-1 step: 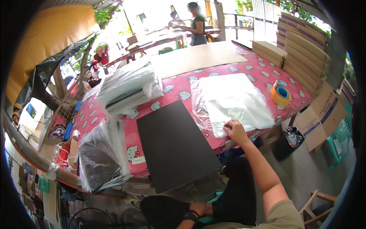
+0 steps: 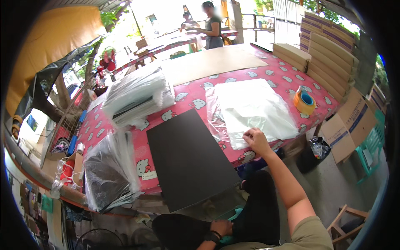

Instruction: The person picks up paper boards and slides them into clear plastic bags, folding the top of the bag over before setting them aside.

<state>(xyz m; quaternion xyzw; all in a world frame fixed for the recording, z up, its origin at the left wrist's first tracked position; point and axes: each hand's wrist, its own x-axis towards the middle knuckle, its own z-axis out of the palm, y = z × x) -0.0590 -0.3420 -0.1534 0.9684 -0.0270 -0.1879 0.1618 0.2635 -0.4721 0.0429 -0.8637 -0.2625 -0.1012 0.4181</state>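
My right hand (image 2: 256, 140) is at the near edge of a stack of clear plastic bags (image 2: 256, 104), its fingers pinched together on the bags' corner. Low between my legs, my left hand (image 2: 223, 228) has its fingers curled, beside a teal seat (image 2: 237, 213); what they hold, if anything, is hidden. A large black board (image 2: 189, 160) lies left of the bags, its near end jutting past the table's edge toward my lap. Left of that, black boards in clear plastic (image 2: 109, 173) form a pile.
Another pile of plastic-wrapped boards (image 2: 137, 96) stands farther back on the pink patterned table (image 2: 191, 100). A tan sheet (image 2: 216, 66) lies at the far side. An orange tape roll (image 2: 305, 102) sits right, near stacked brown packages (image 2: 331, 66). Two people (image 2: 213, 29) are beyond.
The view has shifted slightly. My left hand has moved a little between my legs and looks less blurred. My right hand stays at the bags' corner.
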